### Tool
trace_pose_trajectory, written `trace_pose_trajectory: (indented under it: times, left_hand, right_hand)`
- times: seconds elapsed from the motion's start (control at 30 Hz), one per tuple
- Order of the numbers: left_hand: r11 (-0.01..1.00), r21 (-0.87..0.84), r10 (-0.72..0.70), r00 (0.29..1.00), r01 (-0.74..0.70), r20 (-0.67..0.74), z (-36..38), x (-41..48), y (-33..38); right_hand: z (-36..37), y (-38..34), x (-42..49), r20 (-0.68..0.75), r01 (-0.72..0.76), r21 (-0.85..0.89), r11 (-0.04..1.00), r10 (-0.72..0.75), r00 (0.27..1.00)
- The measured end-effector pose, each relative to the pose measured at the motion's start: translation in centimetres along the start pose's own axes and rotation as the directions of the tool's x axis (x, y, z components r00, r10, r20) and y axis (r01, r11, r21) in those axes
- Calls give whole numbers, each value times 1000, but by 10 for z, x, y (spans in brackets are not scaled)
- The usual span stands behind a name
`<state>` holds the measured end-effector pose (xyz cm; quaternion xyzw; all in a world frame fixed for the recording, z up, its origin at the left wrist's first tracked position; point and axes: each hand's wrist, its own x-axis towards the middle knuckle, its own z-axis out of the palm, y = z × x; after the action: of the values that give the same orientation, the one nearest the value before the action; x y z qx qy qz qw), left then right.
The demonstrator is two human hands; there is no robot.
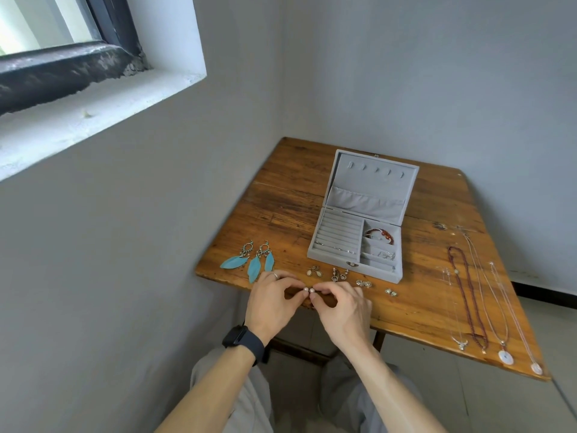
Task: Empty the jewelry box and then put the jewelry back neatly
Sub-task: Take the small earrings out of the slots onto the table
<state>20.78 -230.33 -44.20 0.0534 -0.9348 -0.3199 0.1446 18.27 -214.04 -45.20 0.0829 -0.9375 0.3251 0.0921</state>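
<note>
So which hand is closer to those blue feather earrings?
Left. The left hand sits just beside the feather earrings, by the lowest feather tip. The right hand is farther off, on the left hand's other side. Each pinches a pearl stud.

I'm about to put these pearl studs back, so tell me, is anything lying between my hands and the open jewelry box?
Yes. The oval-stone earrings and the drop earrings lie on the table between the pearl studs and the front wall of the jewelry box. Lifting the studs over them should clear; the lid stands open.
</note>
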Motion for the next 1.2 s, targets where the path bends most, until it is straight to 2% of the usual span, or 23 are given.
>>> trace_pose_trajectory:
  times: [0.5,0.6,0.7,0.87,1.03,1.2]
  left_hand:
    - [1000,20,20,998,-21,61,-3,1,-4]
    - [999,17,43,999,-43,34,-2,1,-4]
    - [983,146,117,993,-113,-24,2,0,-4]
    - [913,317,280,960,-257,-27,20,-14,-16]
    - [891,381,254,967,-246,30,28,-24,-22]
    - [895,387,211,975,-221,70,26,-26,-16]
  right_hand:
    - [-4,0,-2,37,-8,48,999,6,999]
    - [-7,1,-3,47,-5,67,998,1,999]
    - [-11,-1,-4,74,-7,92,996,0,997]
    - [-26,4,-2,63,44,204,978,-57,996]
    - [-39,-4,48,-58,179,71,981,-175,983]
    - [-29,-20,107,116,149,-267,952,-122,986]
